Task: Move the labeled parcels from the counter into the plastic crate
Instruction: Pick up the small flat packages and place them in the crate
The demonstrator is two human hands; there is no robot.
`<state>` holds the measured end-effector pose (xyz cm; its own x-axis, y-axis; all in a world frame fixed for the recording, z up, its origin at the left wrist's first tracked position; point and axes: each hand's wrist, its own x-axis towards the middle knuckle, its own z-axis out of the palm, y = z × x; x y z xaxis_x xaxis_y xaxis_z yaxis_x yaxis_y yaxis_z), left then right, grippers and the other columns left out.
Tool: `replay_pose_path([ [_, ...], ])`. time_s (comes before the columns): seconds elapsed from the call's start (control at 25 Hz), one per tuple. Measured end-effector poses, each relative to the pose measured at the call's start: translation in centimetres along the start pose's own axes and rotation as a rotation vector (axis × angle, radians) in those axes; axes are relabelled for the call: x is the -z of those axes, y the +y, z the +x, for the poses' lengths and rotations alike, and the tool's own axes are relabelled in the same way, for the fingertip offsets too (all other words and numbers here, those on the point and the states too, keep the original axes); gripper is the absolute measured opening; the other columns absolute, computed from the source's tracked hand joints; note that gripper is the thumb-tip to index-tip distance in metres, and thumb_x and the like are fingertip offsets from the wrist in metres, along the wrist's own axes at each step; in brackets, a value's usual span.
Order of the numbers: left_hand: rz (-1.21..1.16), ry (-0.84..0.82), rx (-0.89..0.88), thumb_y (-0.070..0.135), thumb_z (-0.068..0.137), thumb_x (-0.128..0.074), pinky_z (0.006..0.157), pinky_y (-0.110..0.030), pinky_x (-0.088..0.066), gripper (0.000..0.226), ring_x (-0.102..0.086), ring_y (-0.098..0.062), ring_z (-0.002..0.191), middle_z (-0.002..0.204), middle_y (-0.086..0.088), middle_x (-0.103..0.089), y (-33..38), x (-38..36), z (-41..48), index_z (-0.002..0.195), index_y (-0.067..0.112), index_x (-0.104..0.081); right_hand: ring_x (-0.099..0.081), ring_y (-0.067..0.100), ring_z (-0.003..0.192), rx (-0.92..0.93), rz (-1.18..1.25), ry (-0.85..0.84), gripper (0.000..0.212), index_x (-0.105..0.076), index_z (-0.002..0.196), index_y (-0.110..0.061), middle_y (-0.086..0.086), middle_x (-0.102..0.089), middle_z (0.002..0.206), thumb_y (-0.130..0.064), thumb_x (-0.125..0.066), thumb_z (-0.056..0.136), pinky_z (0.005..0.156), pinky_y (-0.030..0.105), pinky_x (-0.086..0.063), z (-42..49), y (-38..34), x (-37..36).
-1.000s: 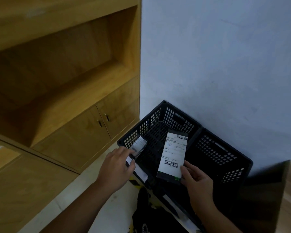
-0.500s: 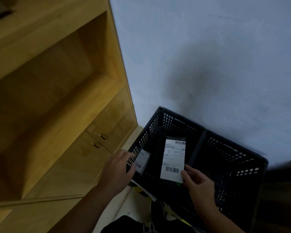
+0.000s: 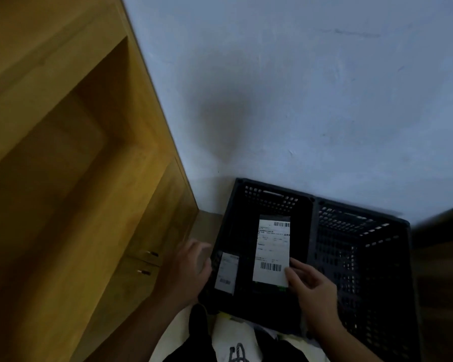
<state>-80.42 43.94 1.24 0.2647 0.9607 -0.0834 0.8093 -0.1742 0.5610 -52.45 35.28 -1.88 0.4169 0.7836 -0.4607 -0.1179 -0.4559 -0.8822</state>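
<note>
Both parcels have been lowered further into the black crate [image 3: 270, 186] since half a second ago, and the small parcel [image 3: 226, 273] has been brought from the rim to just inside the wall at the crate's 9 o'clock side. The large parcel [image 3: 273, 248] is held label-up over the middle of the crate, pinched at its 5 o'clock corner between the thumb and curled fingers of the right hand [image 3: 315, 290]. The left hand [image 3: 189, 271] is seen just beside the small parcel at its 9 o'clock edge, but it is blurred, so it cannot be told whether the parcel is gripped. A second crate [image 3: 364, 259] is set touching the first at its 3 o'clock side. A wooden cabinet [image 3: 76, 178] is seen at 9 o'clock of the view and a pale wall [image 3: 298, 100] at 1 o'clock.
</note>
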Motion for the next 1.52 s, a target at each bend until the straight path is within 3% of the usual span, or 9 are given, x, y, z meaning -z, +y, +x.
replay_pose_path([
  [0.16,0.027,-0.078,-0.092,0.028,0.095,-0.06,0.084,-0.027,-0.046,0.027,-0.052,-0.01,0.106,0.113,0.009,-0.055,-4.0,1.9,2.1,0.122,0.023,-0.063,-0.077,0.014,0.087,-0.08,0.032,0.084,0.02,-0.076,0.108,-0.023,-0.002,-0.08,0.094,-0.013,-0.074,0.09,0.075,0.031,-0.063,-1.3,0.7,-5.1],
  [0.44,0.075,-0.193,-0.103,0.031,0.094,-0.059,0.081,-0.021,-0.04,0.031,-0.051,-0.006,0.105,0.118,0.011,-0.054,-8.8,0.2,4.7,0.125,0.027,-0.06,-0.076,0.013,0.088,-0.171,0.044,0.122,0.021,-0.074,0.108,-0.019,-0.002,-0.079,0.095,-0.006,-0.071,0.092,0.071,0.019,-0.06,0.3,4.4,-9.4],
  [0.64,0.078,-0.261,-0.096,0.039,0.091,-0.045,0.086,-0.027,-0.047,0.038,-0.052,-0.007,0.107,0.118,0.012,-0.054,-14.1,-8.0,7.0,0.124,0.027,-0.06,-0.075,0.007,0.087,-0.247,-0.068,0.14,0.018,-0.072,0.104,-0.02,-0.004,-0.078,0.093,-0.006,-0.071,0.092,0.072,0.018,-0.06,8.6,14.8,-13.1],
  [0.92,0.09,-0.348,-0.058,0.029,0.091,-0.06,0.09,-0.024,-0.043,0.033,-0.051,-0.007,0.111,0.12,0.014,-0.051,-19.7,-16.7,7.5,0.124,0.028,-0.059,-0.071,0.013,0.091,-0.323,-0.369,0.037,0.025,-0.067,0.116,-0.014,-0.01,-0.07,0.093,-0.012,-0.073,0.092,0.081,0.032,-0.06,16.9,28.7,-15.8],
  [1.0,0.091,-0.356,-0.051,0.029,0.092,-0.061,0.089,-0.025,-0.045,0.033,-0.051,-0.008,0.11,0.119,0.014,-0.052,-20.2,-17.4,7.4,0.124,0.028,-0.059,-0.071,0.011,0.093,-0.33,-0.453,-0.029,0.026,-0.067,0.115,-0.014,-0.014,-0.069,0.092,-0.009,-0.073,0.091,0.079,0.023,-0.058,17.9,30.6,-15.8],
  [1.12,0.079,-0.355,-0.016,0.029,0.092,-0.061,0.089,-0.03,-0.05,0.033,-0.054,-0.01,0.112,0.121,0.012,-0.055,-20.7,-18.0,7.1,0.125,0.026,-0.06,-0.069,0.007,0.088,-0.343,-0.587,-0.121,0.021,-0.07,0.112,-0.014,-0.004,-0.074,0.1,-0.009,-0.071,0.092,0.067,0.005,-0.046,18.9,31.9,-16.5],
  [1.28,0.071,-0.329,0.011,0.024,0.09,-0.064,0.089,-0.036,-0.052,0.033,-0.055,-0.013,0.111,0.118,0.01,-0.057,-20.8,-17.9,6.5,0.123,0.024,-0.063,-0.068,0.017,0.091,-0.346,-0.686,-0.119,0.022,-0.066,0.113,-0.012,0.007,-0.073,0.112,-0.012,-0.072,0.091,0.076,0.02,-0.051,18.7,31.7,-17.7],
  [1.4,0.065,-0.328,0.015,0.024,0.091,-0.064,0.087,-0.035,-0.052,0.032,-0.054,-0.01,0.111,0.118,0.012,-0.055,-20.0,-17.3,5.9,0.123,0.025,-0.062,-0.067,0.026,0.114,-0.395,-0.655,-0.165,0.04,-0.059,0.129,-0.01,0.011,-0.068,0.127,-0.003,-0.068,0.091,0.09,0.032,-0.055,17.7,30.6,-18.3],
  [1.52,0.067,-0.316,-0.013,0.027,0.093,-0.061,0.087,-0.03,-0.05,0.031,-0.051,-0.006,0.11,0.118,0.015,-0.053,-17.7,-15.3,5.1,0.124,0.028,-0.06,-0.064,0.027,0.119,-0.416,-0.609,-0.141,0.058,-0.051,0.14,-0.008,0.012,-0.066,0.132,-0.003,-0.073,0.087,0.097,0.035,-0.053,16.1,27.3,-17.1],
])
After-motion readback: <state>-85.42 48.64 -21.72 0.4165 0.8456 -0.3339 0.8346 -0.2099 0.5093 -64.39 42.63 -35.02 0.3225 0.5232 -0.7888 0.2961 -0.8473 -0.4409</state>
